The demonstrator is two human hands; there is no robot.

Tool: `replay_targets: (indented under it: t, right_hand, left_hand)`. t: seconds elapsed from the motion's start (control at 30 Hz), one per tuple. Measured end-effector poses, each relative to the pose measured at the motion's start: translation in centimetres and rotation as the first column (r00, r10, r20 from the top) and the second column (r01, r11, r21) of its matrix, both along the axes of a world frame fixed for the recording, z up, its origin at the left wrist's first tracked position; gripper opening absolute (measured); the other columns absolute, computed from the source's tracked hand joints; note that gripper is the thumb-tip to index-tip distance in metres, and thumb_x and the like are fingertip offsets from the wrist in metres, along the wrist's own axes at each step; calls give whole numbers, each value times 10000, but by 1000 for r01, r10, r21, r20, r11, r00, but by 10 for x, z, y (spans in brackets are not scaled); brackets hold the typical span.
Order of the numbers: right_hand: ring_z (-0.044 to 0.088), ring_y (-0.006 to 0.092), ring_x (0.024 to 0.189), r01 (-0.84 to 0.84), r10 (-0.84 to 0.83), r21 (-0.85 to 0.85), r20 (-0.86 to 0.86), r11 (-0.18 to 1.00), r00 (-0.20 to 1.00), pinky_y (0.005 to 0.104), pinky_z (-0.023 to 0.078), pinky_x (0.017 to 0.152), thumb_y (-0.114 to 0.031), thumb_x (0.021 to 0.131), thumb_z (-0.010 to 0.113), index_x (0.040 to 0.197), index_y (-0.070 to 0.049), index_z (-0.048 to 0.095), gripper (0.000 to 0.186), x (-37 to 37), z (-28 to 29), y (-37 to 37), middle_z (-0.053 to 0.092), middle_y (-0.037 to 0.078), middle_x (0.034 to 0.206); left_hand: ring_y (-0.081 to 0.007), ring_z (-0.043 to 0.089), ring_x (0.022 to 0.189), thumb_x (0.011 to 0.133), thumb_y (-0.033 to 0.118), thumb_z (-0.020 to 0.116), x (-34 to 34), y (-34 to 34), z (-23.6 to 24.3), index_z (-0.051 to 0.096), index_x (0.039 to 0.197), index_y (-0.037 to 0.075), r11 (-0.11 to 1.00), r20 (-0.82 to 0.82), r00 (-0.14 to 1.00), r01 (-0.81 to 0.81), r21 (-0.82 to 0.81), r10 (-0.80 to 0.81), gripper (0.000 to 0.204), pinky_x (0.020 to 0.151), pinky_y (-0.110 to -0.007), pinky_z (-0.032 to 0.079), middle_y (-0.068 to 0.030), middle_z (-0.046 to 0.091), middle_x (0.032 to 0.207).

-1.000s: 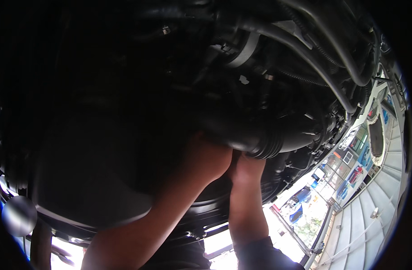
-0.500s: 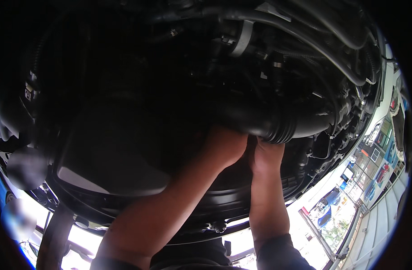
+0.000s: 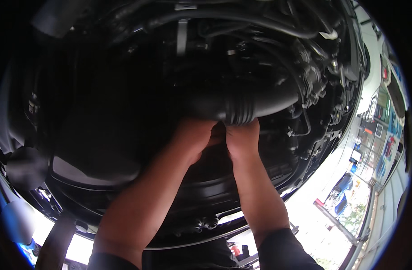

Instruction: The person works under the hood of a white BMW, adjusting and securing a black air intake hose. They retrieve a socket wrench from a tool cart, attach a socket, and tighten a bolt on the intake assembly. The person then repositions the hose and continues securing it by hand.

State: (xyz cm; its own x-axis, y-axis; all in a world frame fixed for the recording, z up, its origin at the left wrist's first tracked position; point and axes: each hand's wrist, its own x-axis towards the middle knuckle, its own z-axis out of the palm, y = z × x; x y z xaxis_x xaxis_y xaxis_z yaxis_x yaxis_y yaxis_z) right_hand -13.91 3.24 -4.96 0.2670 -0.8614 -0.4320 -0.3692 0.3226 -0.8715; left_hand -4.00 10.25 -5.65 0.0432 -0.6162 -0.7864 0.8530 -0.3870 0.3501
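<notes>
Both my arms reach up into a dark engine bay, toward a thick black air hose (image 3: 273, 103) with a ribbed bellows section (image 3: 240, 110). My left hand (image 3: 198, 135) lies under the smooth black part to the left of the ribs, and a bit of a finger or thumb shows at its lower side. Directly below the bellows is my right hand (image 3: 243, 136), its wrist bent and the back of the hand against the underside of the hose. The fingers of both hands are mostly hidden behind the hose and in shadow, so their grip cannot be made out.
A dark, smooth cover (image 3: 93, 168) fills the lower left of the bay. Several black hoses (image 3: 242, 17) cross the top, near a pale strip (image 3: 182, 38). Metal fittings and cables (image 3: 311, 85) line the right side. Beyond the body edge, a bright workshop with windows (image 3: 349, 198) shows.
The whole view has shifted, so the hose and my hands now sit farther left and slightly higher in the picture. Both hands stay at the hose, with my right forearm leaning more.
</notes>
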Motion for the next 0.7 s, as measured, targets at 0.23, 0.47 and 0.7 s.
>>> replay_targets:
  t: [0.23,0.47,0.7]
  right_hand:
    - [643,173,1005,-5,-18,223,101,975,995,305,513,862,-57,909,653,1208,44,584,323,-3,4,-8,681,98,1086]
    - [666,192,922,-51,49,48,51,998,998,324,529,809,-94,841,735,1138,40,635,341,-3,-2,-1,698,105,1035]
    - [665,184,884,17,-23,67,99,998,995,316,523,755,-64,835,706,1076,38,640,270,1,8,-3,694,99,980]
  left_hand:
    - [-318,694,1018,996,248,630,7,-4,9,620,1218,5,992,-74,993,103,77,-97,329,964,-508,552,-184,655,1190]
    - [-315,660,1096,995,159,614,-4,2,-8,610,1241,-4,996,-5,999,-48,-69,48,295,995,-509,535,-165,647,1214]
    - [-312,670,1037,1034,243,524,4,3,-3,592,1251,-4,994,-58,994,83,-77,-88,336,952,-495,552,-162,646,1189]
